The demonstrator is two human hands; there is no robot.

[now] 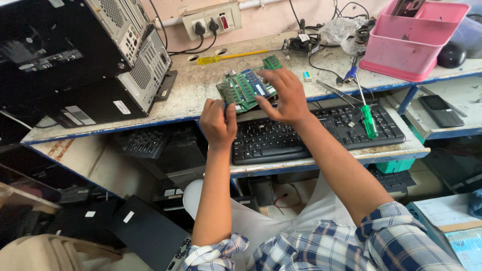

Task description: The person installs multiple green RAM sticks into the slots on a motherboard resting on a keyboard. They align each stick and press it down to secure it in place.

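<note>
Plaid sleeves (351,246) lowest in view. Our left hand (218,123) pinches the green memory modules (246,88) at their seven o'clock corner; right hand (283,95), fingers spread, rests on the stack above the black keyboard (311,133). We judge sorting underway; next, lifting one module cleanly.

A worn, pale-topped workbench with blue-painted edges (201,88) stands against a pinkish plaster wall (261,22). A beige wall socket strip (211,19) is fixed to the wall above the bench; a lower blue-edged shelf (391,148) juts out below it.
</note>
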